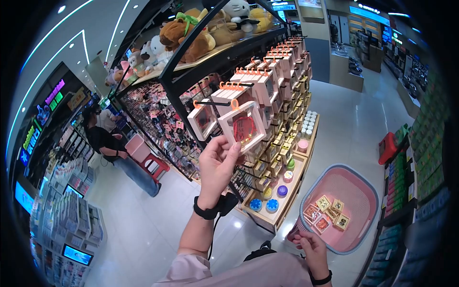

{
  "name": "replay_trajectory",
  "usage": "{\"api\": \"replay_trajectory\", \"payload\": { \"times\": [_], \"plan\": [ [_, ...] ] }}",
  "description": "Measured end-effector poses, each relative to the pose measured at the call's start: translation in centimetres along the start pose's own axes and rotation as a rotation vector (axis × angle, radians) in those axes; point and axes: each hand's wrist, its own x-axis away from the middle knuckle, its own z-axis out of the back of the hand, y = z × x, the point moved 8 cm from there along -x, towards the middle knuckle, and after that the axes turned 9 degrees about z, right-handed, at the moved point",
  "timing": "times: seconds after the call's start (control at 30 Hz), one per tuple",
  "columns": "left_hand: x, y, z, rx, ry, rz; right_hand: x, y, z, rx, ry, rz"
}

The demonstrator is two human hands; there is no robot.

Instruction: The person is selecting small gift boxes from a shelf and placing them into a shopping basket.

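Note:
My left hand (217, 162) is raised at the hanging display, its thumb and fingers closed on the lower edge of a pale pink window box (228, 125). Behind the clear front of this box shows a red item with small gold pieces. An orange hook loop at its top overlaps a black display peg (217, 102). Low at the right, my right hand (311, 248) has its fingers curled around the handle of a pink shopping basket (356, 186) with a grey-blue rim. Several small boxes (323, 224) with clear fronts lie in the basket.
More window boxes (256, 81) hang in rows on the rack. Lidded jars (272, 205) stand on its wooden base, and plush toys (189, 40) on top. A person (107, 143) stands at the left beside a pink basket (137, 147). Stocked shelves (397, 191) line the right.

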Motion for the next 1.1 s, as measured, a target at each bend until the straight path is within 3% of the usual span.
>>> {"api": "replay_trajectory", "payload": {
  "times": [0.53, 0.73, 1.1],
  "plan": [
    [0.4, 0.1, 0.0, 0.046, 0.065, -0.049, 0.0, 0.7, 0.3, 0.036, -0.002, -0.015],
    [0.1, -0.4, 0.7, 0.094, 0.101, 0.053, 0.1, 0.7, 0.4, 0.033, 0.014, -0.025],
    [-2.4, -2.2, 5.4, 0.074, 0.231, 0.009, 0.1, 1.1, 0.9, 0.044, 0.028, -0.04]
  ]
}}
